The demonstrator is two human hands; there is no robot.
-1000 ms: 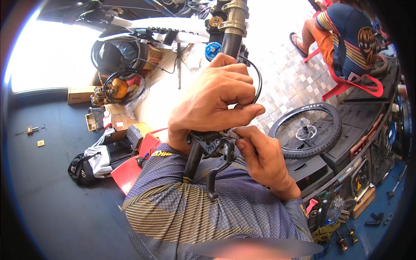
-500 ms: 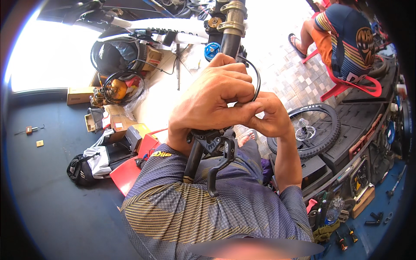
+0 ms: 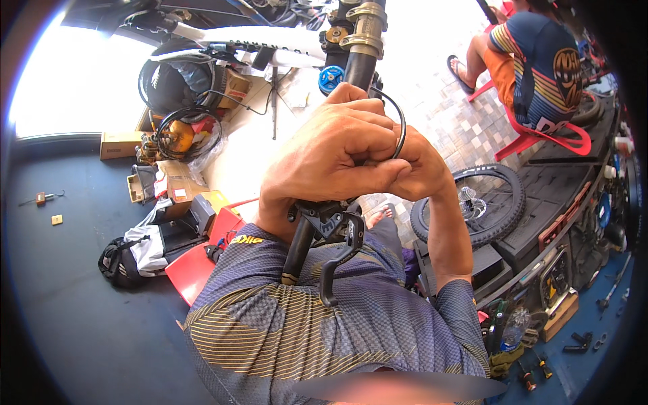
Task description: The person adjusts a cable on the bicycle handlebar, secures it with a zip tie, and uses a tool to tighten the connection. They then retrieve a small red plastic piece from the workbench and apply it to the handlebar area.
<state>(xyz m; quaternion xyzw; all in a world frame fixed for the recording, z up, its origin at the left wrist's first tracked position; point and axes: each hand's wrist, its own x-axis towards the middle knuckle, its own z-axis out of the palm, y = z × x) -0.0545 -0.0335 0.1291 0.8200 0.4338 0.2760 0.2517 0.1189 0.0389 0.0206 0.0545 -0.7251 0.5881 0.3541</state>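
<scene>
My left hand [image 3: 327, 152] is curled over the black handlebar [image 3: 297, 255], its thumb reaching across to the right hand. Fingers bent, my right hand [image 3: 426, 165] presses against the left thumb and knuckles. A thin black hose [image 3: 401, 116] loops down from the bar and runs in where the two hands meet; its end is hidden by them. Below the left wrist, a black brake lever [image 3: 331, 283] and its clamp sit on the bar. Farther along the bar is a bronze-coloured stem clamp [image 3: 366, 34], with a blue round knob [image 3: 331, 79] beside it.
A white bicycle frame [image 3: 270, 37] stretches to the upper left. Coiled cables [image 3: 189, 135] and cardboard boxes lie at left by a red chair [image 3: 196, 263]. To the right are a wheel [image 3: 503, 202], tools [image 3: 533, 374] on the blue floor, and a seated person [image 3: 543, 67].
My right hand has drawn in closer against the left, closing the small gap between fingers and thumb. The hose, lever and bar stay nearly as they were; the view has shifted slightly.
</scene>
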